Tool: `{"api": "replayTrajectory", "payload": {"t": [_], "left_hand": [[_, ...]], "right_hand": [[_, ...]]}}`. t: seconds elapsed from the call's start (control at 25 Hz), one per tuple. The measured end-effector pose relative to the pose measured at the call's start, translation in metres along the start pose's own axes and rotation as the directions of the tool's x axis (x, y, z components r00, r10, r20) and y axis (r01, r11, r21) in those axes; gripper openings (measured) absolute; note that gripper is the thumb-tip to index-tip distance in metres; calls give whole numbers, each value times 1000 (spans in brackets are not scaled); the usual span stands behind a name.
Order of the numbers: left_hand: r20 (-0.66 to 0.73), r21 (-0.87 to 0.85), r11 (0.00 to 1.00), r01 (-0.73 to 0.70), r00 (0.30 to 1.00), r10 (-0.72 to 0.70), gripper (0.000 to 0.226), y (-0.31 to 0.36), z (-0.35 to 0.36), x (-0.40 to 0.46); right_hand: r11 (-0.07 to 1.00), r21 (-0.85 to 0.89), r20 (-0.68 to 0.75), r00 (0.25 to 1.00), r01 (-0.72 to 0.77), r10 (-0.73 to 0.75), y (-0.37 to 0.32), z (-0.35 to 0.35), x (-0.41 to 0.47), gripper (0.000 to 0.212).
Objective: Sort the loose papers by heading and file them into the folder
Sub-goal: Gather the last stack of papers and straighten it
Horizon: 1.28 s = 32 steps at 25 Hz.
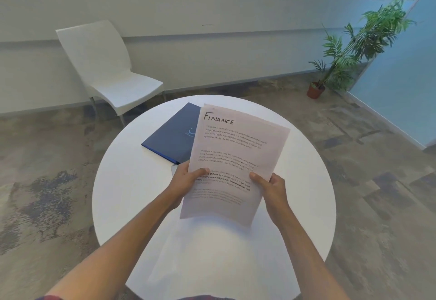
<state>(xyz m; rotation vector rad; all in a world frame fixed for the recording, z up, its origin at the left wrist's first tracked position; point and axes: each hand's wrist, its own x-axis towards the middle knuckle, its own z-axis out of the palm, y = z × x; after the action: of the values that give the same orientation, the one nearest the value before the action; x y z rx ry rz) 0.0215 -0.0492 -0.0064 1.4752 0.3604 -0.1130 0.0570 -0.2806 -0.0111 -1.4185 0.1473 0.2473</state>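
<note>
My hands, left [186, 179] and right [271, 187], gripping the papers [236, 158] headed "Finance"; closed blue folder [173, 134] on the table [122, 181] beneath

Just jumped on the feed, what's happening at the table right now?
A person is holding a sheaf of papers up over a round white table, left hand and right hand each gripping a lower side edge, thumbs on the front. The top sheet is headed "Finance" in handwriting. A dark blue folder lies closed on the table behind the papers, partly hidden by them. Nothing looks filed yet. A white chair and a potted plant stand beyond.
</note>
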Motion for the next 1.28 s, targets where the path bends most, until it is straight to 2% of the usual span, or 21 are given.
{"api": "replayTrajectory", "payload": {"t": [0.2, 0.36, 0.52, 0.72, 1.0, 1.12, 1.28], "left_hand": [[-62, -9, 998, -57, 996, 57, 19, -2, -2, 3], [-80, 14, 998, -66, 995, 67, 18, 2, 2, 3], [-50, 125, 982, -145, 987, 152, 25, 8, 4, 6], [-59, 213, 950, -229, 967, 247, 21, 17, 7, 6], [-102, 155, 975, -162, 979, 179, 29, 22, 12, 7], [-75, 155, 977, -148, 984, 161, 30, 20, 11, 10], [-72, 129, 978, -161, 983, 171, 22, 20, 12, 9]], "right_hand": [[985, -138, -3, 995, 102, -103, 7, 11, 0, 18], [971, -178, -53, 984, 160, -172, 1, 17, -7, 44], [955, -200, -76, 969, 218, -237, -9, 15, -10, 26], [948, -182, -90, 955, 263, -282, -25, 10, -11, 19], [933, -175, -21, 946, 314, -322, -23, 8, -13, 19], [950, -151, -19, 960, 274, -280, -19, 7, -10, 10], [964, -142, -39, 972, 225, -233, -12, 6, -4, 10]]}}
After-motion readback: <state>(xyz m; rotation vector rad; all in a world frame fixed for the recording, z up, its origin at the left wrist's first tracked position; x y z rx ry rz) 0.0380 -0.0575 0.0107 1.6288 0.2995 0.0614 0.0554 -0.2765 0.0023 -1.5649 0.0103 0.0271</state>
